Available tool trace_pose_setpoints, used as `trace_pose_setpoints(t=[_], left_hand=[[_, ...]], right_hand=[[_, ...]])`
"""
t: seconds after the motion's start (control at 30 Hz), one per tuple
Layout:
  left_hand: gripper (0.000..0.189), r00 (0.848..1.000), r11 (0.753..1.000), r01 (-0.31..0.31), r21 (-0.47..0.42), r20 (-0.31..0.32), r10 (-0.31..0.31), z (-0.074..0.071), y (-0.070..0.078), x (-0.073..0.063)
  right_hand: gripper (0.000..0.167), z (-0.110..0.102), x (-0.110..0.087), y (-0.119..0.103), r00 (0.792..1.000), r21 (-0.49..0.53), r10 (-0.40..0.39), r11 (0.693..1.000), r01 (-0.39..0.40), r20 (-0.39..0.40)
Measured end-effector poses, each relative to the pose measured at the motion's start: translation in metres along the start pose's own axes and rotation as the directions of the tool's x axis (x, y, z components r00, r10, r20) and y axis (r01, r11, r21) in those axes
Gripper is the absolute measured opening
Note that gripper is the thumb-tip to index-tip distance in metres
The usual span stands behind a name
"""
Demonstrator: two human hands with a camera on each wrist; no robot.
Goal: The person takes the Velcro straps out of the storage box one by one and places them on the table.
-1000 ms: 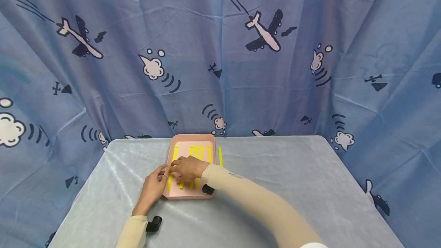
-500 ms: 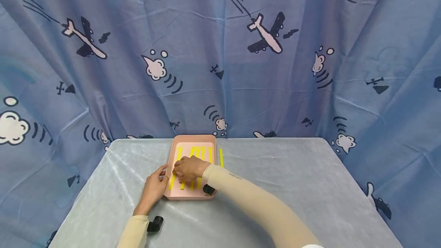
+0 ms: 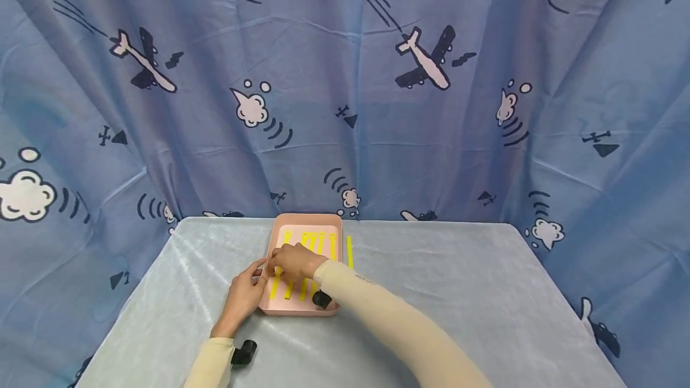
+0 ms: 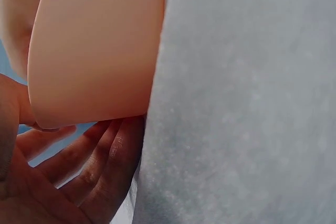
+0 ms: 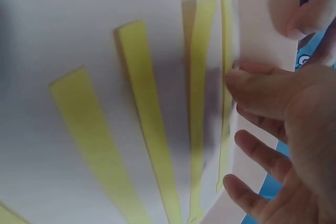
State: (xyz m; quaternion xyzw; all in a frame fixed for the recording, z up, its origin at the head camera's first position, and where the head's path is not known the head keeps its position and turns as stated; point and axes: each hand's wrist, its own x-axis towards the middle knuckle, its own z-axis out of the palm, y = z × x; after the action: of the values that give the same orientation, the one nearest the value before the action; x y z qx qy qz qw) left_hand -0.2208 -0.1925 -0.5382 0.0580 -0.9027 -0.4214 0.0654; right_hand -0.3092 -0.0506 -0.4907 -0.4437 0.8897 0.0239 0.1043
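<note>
A pink tray [image 3: 307,218] lies on the table, with several flat yellow strips [image 3: 332,247] set lengthwise inside it. My left hand [image 3: 244,298] holds the tray's left side. Its thumb is at the rim and its fingers lie against the outer wall, as the left wrist view shows. My right hand [image 3: 296,261] reaches over the tray. Seen from the right wrist, its thumb and index finger pinch the outermost yellow strip [image 5: 226,30], which stands nearly edge-on beside the tray wall. The other right fingers are spread apart. In the head view that hand covers the strips' middles.
One more yellow strip [image 3: 350,252] lies on the grey tablecloth [image 3: 442,280], just right of the tray. Behind the table's far edge hangs a blue curtain [image 3: 302,154] printed with airplanes. Black wrist cameras sit on both arms.
The head view has shifted slightly. My right hand stays at the tray's left side, its wrist slightly turned. The left hand keeps its place on the tray.
</note>
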Motion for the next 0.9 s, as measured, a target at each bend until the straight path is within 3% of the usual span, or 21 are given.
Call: trace_pose_setpoints(t=[0.23,0.9], left_hand=[[0.048,1.000,1.000,-0.007,-0.007,0.001,0.007,-0.001,0.003,0.004],[0.047,1.000,1.000,0.011,-0.005,0.025,-0.011,-0.001,0.001,-0.001]], right_hand=[[0.014,-0.001,0.010,0.003,0.999,-0.023,0.033,0.999,-0.033,-0.001],[0.017,0.016,0.010,0.000,0.995,-0.176,-0.035,0.984,0.017,-0.098]])
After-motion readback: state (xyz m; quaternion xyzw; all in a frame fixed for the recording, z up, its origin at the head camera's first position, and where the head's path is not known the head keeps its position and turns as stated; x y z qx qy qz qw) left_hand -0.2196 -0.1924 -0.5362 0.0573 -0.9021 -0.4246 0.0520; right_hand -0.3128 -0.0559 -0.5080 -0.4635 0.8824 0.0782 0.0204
